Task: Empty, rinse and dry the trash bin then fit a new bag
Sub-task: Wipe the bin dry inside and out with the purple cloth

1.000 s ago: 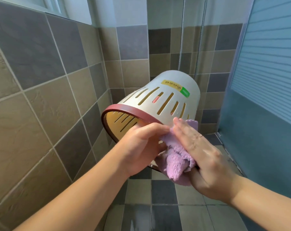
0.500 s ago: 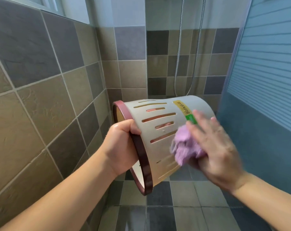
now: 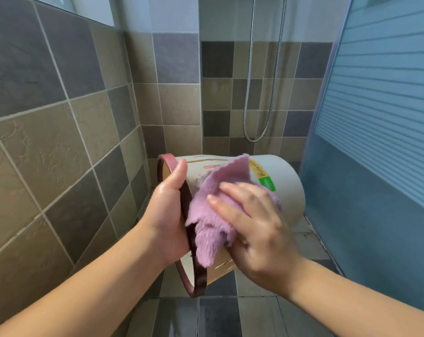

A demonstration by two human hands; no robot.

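head view: the cream slotted plastic trash bin with a dark red rim (image 3: 286, 188) is held on its side in mid-air, mouth to the left, base to the far right. the left hand (image 3: 168, 215) grips the rim, thumb lying over the outer wall. the right hand (image 3: 257, 224) presses the fluffy lilac cloth (image 3: 213, 215) flat against the bin's side with straight fingers. the bin looks light and stiff, probably slippery if still wet; the rim seems the surest hold. beyond are the grey and tan tiled walls (image 3: 60, 142), a metal shower hose (image 3: 262, 93), the tiled floor (image 3: 230, 317) and a blue ribbed door (image 3: 381, 117) on the right.
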